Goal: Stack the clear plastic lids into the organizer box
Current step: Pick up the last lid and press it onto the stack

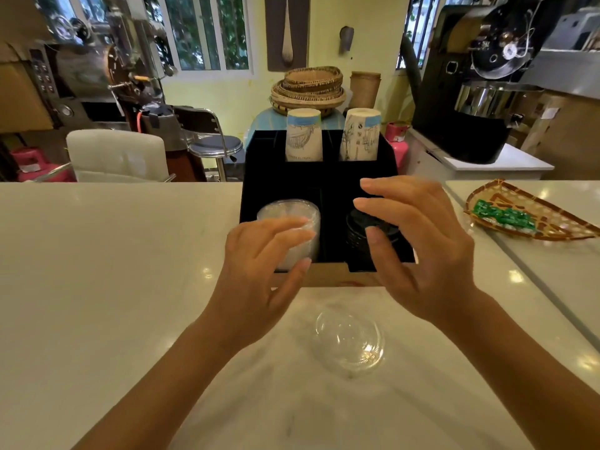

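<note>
A black organizer box (282, 183) stands on the white counter. Its front left compartment holds a stack of clear plastic lids (285, 211); the front right one holds black lids (357, 228). One clear domed lid (349, 341) lies on the counter in front of the box, between my forearms. My left hand (259, 271) hovers with fingers spread, fingertips at the clear stack. My right hand (418, 251) is held over the black lids, fingers apart. Neither hand holds anything.
Two stacks of upturned paper cups (304, 134) (360, 134) fill the box's rear slots. A woven tray (532, 211) with green packets lies at the right. Beyond the counter are a white chair (117, 155), a stool and coffee roasters.
</note>
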